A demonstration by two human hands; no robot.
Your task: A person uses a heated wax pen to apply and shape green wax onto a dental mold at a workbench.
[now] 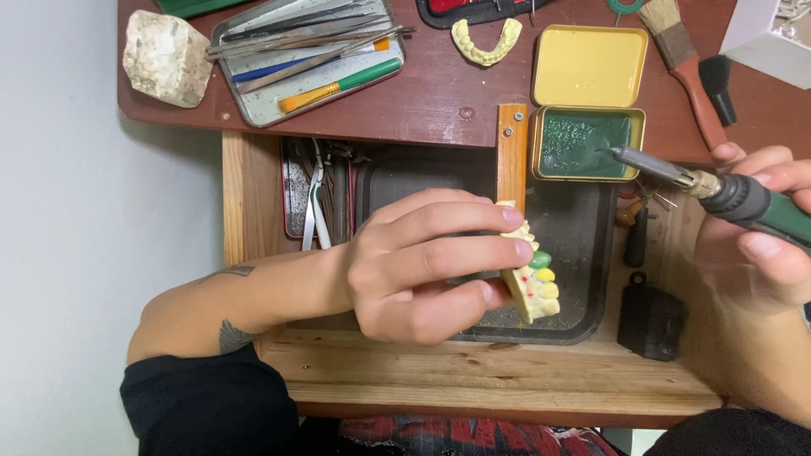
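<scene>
Head view: left hand [422,266] closed around a pale yellow dental cast [530,283], fingers [473,215] wrapped over the top, thumb beneath; cast end with green and yellow wax teeth poking out to the right, held in the air above the dark tray [591,245] in the open wooden drawer [473,363]. Right hand [760,245] gripping a green-handled wax tool [726,190], metal tip reaching into the green wax of the open yellow tin [587,143] at the desk's front edge. Clear gap between cast and tool, tray bare beneath it. A wooden peg [511,152] jutting from the desk edge just behind the cast. Pliers [317,203] in the drawer's left compartment, a black block [650,321] at its right. Farther back on the red-brown desk [439,105]: a metal tray of instruments [308,55], a plaster lump [166,57], a loose arch cast [486,42], a brush [684,59]. Pale wall close along the left.
</scene>
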